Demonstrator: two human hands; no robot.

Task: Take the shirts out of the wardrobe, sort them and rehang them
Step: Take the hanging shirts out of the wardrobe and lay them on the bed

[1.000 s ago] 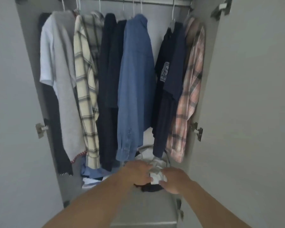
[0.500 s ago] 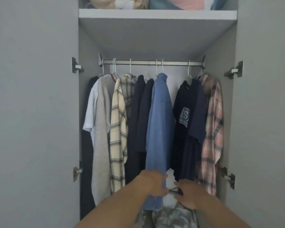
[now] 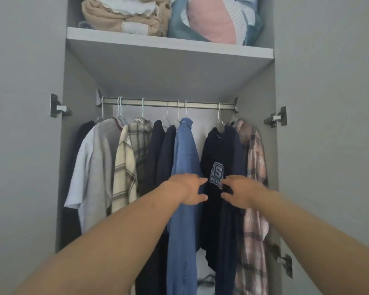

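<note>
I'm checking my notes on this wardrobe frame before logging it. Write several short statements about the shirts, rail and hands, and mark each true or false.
1. The mid-blue button-up shirt hangs left of the navy T-shirt with the S logo. True.
2. The pink plaid shirt hangs at the left end of the metal rail. False: it hangs at the right end.
3. Both hands are raised in front of the hanging shirts. True: the left hand and right hand are side by side.
4. The shelf above the rail is bare. False: folded fabric lies on it.
</note>
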